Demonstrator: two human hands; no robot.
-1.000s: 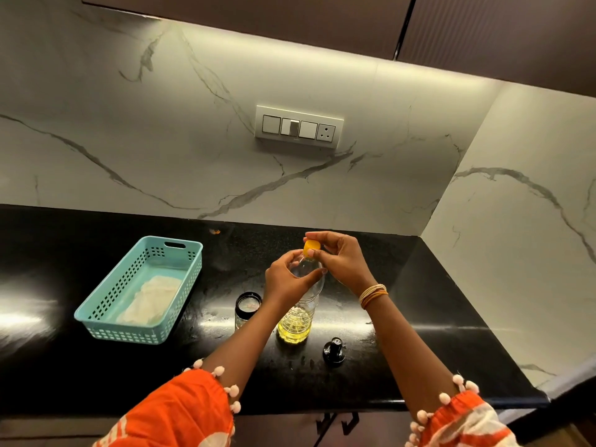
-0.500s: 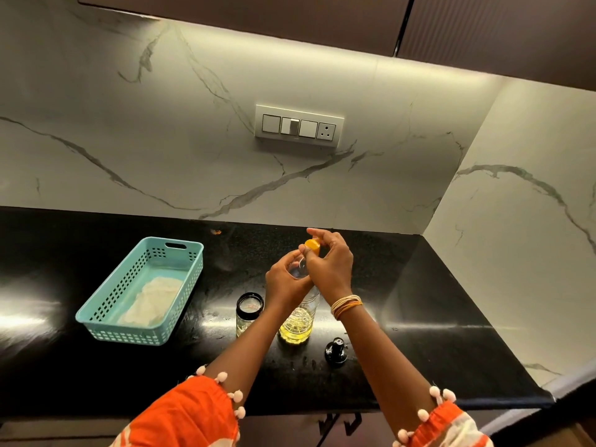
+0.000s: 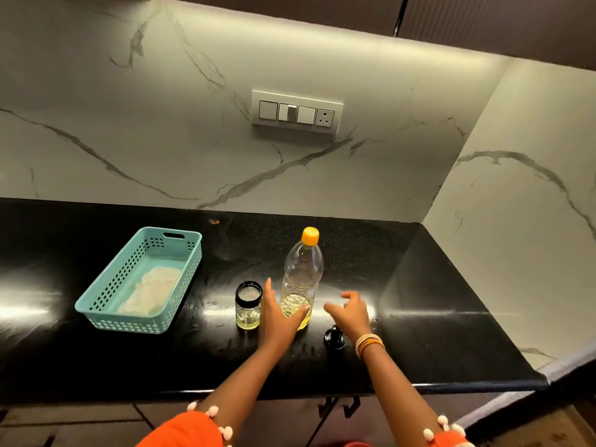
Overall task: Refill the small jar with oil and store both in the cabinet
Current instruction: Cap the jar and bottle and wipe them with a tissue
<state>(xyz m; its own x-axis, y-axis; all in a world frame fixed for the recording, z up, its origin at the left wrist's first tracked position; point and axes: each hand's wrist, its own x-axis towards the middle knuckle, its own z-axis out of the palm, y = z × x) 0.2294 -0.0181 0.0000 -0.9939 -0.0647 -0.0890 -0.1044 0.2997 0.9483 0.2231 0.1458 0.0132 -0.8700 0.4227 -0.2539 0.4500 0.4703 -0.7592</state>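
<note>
A clear plastic oil bottle (image 3: 301,272) stands upright on the black counter (image 3: 445,333), with its yellow cap (image 3: 310,236) on and a little yellow oil at the bottom. Just left of it is the small glass jar (image 3: 248,306), open, with a thin layer of oil inside. The jar's black lid (image 3: 334,337) lies to the bottle's right, near my right wrist. My left hand (image 3: 277,314) is between jar and bottle, fingers straight, thumb against the bottle's base. My right hand (image 3: 350,312) hovers right of the bottle, fingers loosely curled, holding nothing.
A teal perforated basket (image 3: 129,324) holding a white cloth sits at the left of the counter. A switch panel (image 3: 296,112) is on the marble wall behind. A side wall closes the counter on the right. Dark cabinet doors (image 3: 483,21) hang above, and handles (image 3: 338,406) show below the counter edge.
Both hands have dropped from the bottle's cap and neck to counter level. The yellow cap now sits on the bottle with no hand on it.
</note>
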